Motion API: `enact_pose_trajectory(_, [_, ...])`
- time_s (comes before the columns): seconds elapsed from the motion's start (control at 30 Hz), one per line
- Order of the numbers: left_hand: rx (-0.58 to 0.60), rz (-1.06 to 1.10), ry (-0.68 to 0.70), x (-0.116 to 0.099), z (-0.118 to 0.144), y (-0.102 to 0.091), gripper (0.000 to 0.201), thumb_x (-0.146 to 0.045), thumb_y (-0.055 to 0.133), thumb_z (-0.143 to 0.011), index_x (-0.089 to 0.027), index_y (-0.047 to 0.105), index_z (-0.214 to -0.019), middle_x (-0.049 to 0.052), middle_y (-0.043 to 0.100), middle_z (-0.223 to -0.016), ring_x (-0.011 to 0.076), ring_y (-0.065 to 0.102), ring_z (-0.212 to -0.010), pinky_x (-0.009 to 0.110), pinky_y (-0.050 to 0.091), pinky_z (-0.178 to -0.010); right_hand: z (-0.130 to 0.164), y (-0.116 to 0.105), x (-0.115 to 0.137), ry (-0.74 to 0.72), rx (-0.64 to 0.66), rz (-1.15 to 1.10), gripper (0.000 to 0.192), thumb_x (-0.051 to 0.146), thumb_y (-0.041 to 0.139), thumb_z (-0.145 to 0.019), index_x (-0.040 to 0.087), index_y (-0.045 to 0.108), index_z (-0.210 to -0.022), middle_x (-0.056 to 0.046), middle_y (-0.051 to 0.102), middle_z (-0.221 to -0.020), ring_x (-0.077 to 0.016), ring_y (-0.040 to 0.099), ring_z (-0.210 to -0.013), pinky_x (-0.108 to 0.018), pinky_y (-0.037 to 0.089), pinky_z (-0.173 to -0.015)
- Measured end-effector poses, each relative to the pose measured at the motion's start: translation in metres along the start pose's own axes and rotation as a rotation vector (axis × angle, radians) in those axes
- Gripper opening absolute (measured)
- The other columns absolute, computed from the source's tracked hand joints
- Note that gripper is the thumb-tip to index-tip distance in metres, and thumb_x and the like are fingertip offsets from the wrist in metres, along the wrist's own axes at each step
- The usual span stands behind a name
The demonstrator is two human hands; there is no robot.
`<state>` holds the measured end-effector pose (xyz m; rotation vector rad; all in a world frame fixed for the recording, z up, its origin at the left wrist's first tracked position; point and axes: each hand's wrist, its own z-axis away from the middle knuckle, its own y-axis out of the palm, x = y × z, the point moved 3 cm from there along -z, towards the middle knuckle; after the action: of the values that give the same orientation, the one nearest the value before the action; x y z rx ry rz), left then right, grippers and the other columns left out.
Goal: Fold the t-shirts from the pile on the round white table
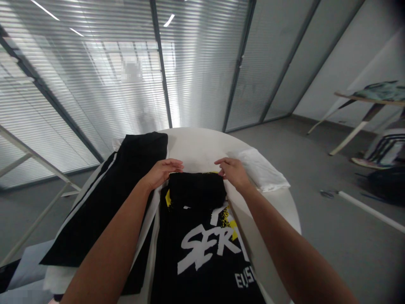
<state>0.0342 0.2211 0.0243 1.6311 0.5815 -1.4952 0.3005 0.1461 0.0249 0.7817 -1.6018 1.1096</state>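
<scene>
1. A black garment with white stripes lies flat on the round white surface, just left of the black printed T-shirt.
2. The left hand rests palm down at the T-shirt's far left corner, fingers pressed together and laid flat on the cloth, gripping nothing that can be seen.
3. The black printed T-shirt lies in the middle of the surface, its far end folded back over the white and yellow lettering.
4. The right hand is at the T-shirt's far right corner, fingers curled and pinching the folded edge.
5. A folded white cloth lies just right of the T-shirt.
</scene>
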Motion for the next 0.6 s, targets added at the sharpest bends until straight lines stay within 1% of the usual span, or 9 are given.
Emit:
enact_pose_trajectory(0.07, [-0.031,-0.050,-0.026,0.003,-0.001,0.000,0.034,-0.014,0.076,-0.062,-0.014,0.073,-0.095,0.010,0.071,-0.098,0.0201,0.067,-0.088,0.033,0.050,-0.079,-0.001,0.002,-0.005,0.056,-0.011,-0.037,0.022,0.023,0.056,-0.064,0.020,0.071,-0.080,-0.001,0.062,-0.056,-0.0154,0.057,-0.054,-0.025,0.043,-0.047])
enact_pose_trajectory(0.13, [-0.035,-0.096,-0.022,0.005,-0.002,0.000,0.036,-0.011,0.075,-0.060,-0.015,0.073,-0.096,0.009,0.070,-0.103,0.0187,0.065,-0.091,0.032,0.049,-0.082,-0.002,0.005,-0.007,0.046,0.014,-0.065,0.022,0.023,0.058,-0.062,0.021,0.071,-0.080,-0.001,0.064,-0.063,-0.0159,0.058,-0.059,-0.026,0.044,-0.050])
enact_pose_trajectory(0.23, [-0.045,-0.133,0.011,0.004,-0.003,-0.001,0.039,-0.005,0.071,-0.056,-0.015,0.073,-0.094,0.009,0.070,-0.107,0.0190,0.063,-0.102,0.032,0.045,-0.090,-0.002,0.009,-0.004,-0.049,0.027,-0.081,0.024,0.023,0.059,-0.061,0.020,0.071,-0.081,-0.002,0.067,-0.072,-0.0169,0.060,-0.067,-0.028,0.046,-0.059])
enact_pose_trajectory(0.33, [-0.085,-0.133,0.063,0.003,-0.004,-0.002,0.045,-0.001,0.066,-0.052,-0.017,0.074,-0.093,0.008,0.069,-0.111,0.0219,0.058,-0.114,0.034,0.042,-0.097,-0.002,0.009,-0.001,-0.152,0.007,-0.122,0.027,0.021,0.056,-0.061,0.021,0.070,-0.085,-0.002,0.068,-0.078,-0.0174,0.062,-0.074,-0.030,0.047,-0.069])
enact_pose_trajectory(0.4, [-0.097,-0.128,0.120,0.003,-0.005,-0.004,0.047,0.000,0.063,-0.051,-0.018,0.074,-0.093,0.008,0.069,-0.113,0.0229,0.056,-0.119,0.036,0.039,-0.102,-0.002,0.009,-0.001,-0.208,-0.017,-0.119,0.030,0.020,0.054,-0.063,0.021,0.070,-0.088,-0.002,0.068,-0.080,-0.0173,0.062,-0.077,-0.031,0.047,-0.074])
enact_pose_trajectory(0.47, [-0.081,-0.144,0.165,0.005,-0.007,-0.005,0.049,0.001,0.059,-0.050,-0.018,0.074,-0.093,0.007,0.070,-0.112,0.0228,0.056,-0.120,0.037,0.036,-0.105,-0.004,0.009,-0.005,-0.208,-0.032,-0.078,0.032,0.018,0.053,-0.063,0.021,0.070,-0.090,-0.002,0.069,-0.082,-0.0175,0.063,-0.078,-0.032,0.047,-0.075])
enact_pose_trajectory(0.5, [-0.060,-0.162,0.165,0.007,-0.009,-0.006,0.050,0.001,0.057,-0.050,-0.018,0.074,-0.093,0.007,0.070,-0.112,0.0228,0.057,-0.119,0.038,0.036,-0.106,-0.006,0.010,-0.008,-0.189,-0.033,-0.043,0.031,0.017,0.053,-0.063,0.021,0.070,-0.089,-0.002,0.069,-0.082,-0.0177,0.063,-0.078,-0.032,0.048,-0.076])
enact_pose_trajectory(0.6, [0.013,-0.226,0.103,0.015,-0.012,-0.008,0.051,0.000,0.054,-0.052,-0.017,0.074,-0.095,0.008,0.071,-0.110,0.0227,0.061,-0.113,0.039,0.038,-0.105,-0.010,0.013,-0.017,-0.127,-0.015,0.084,0.027,0.015,0.054,-0.064,0.020,0.069,-0.085,-0.003,0.069,-0.080,-0.0191,0.064,-0.076,-0.035,0.049,-0.077])
